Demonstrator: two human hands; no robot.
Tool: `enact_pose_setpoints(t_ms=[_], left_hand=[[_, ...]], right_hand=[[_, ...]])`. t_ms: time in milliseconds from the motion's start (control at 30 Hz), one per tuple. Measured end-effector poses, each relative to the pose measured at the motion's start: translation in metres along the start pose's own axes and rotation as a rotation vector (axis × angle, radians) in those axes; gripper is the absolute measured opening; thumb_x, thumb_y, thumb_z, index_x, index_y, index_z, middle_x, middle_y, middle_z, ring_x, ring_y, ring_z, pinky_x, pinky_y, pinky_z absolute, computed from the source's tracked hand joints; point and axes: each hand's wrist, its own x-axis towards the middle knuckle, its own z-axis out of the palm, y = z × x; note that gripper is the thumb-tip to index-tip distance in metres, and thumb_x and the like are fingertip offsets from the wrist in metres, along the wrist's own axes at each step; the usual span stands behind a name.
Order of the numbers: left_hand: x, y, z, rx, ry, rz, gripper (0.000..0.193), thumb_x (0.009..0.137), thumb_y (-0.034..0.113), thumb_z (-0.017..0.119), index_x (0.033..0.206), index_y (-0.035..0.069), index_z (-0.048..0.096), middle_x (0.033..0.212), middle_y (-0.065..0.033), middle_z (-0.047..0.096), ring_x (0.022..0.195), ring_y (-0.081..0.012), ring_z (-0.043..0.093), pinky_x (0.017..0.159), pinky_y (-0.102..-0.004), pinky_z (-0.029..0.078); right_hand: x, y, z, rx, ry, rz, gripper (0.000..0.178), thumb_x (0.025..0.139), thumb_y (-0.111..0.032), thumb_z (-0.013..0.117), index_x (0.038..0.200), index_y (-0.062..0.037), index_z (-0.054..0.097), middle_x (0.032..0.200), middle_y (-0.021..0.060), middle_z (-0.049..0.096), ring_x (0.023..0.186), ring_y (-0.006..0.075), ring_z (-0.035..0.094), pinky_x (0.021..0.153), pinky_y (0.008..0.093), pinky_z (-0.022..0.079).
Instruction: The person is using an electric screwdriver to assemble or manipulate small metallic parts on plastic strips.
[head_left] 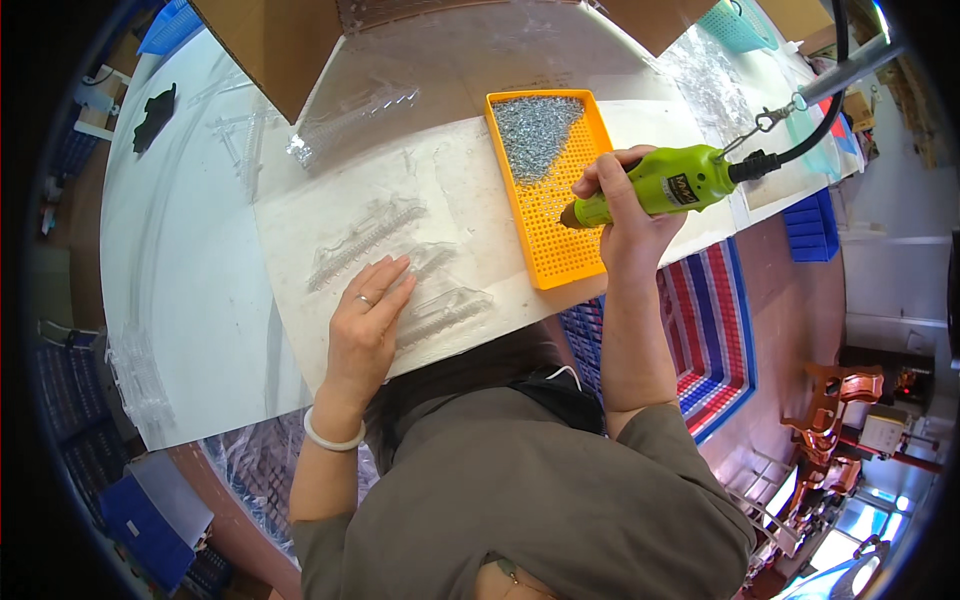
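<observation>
A green electric screwdriver (pixel 690 180) hangs from a hook and a black cable, and my right hand (pixel 638 225) is wrapped round its body. Its tip points left, over an orange perforated tray (pixel 560 278). Small silvery screws (pixel 530 135) are heaped in the far part of that tray. My left hand (pixel 368 318) lies with fingers stretched out on the white worktop, over one of the clear plastic strips with toothed edges. Another clear strip (pixel 368 238) lies just beyond the fingers, and a third clear strip (pixel 448 308) lies to their right. Nothing shows gripped in the left hand.
An open cardboard box (pixel 275 45) stands at the far edge, with more clear plastic pieces near it. A black piece (pixel 155 118) lies at the far left. Beyond the table's right edge are a striped woven bag (pixel 705 335) and a blue bin (pixel 810 228).
</observation>
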Motion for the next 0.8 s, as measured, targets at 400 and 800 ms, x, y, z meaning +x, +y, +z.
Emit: enact_pose_setpoints(t_ms=[400, 800], left_hand=[[0.023, -0.044, -0.015, -0.009, 0.067, -0.146, 0.025, 0.086, 0.001, 0.061, 0.109, 0.008, 0.07, 0.121, -0.0078, 0.065, 0.118, -0.0294, 0.057, 0.109, -0.0461, 0.036], [0.035, -0.032, 0.005, 0.001, -0.009, -0.025, 0.023, 0.086, 0.002, 0.061, 0.106, 0.009, 0.071, 0.12, -0.0072, 0.064, 0.12, -0.0312, 0.055, 0.11, -0.0491, 0.034]], right_hand=[[-0.003, 0.004, 0.0, 0.015, 0.006, -0.035, 0.01, 0.085, 0.0, 0.069, 0.089, -0.0001, 0.059, 0.074, 0.0083, 0.065, 0.063, 0.0153, 0.066, 0.06, 0.0262, 0.056], [-0.004, 0.006, 0.0, -0.021, -0.065, -0.017, 0.012, 0.084, 0.001, 0.069, 0.087, -0.0021, 0.058, 0.072, 0.0066, 0.063, 0.058, 0.0129, 0.062, 0.056, 0.0251, 0.053]])
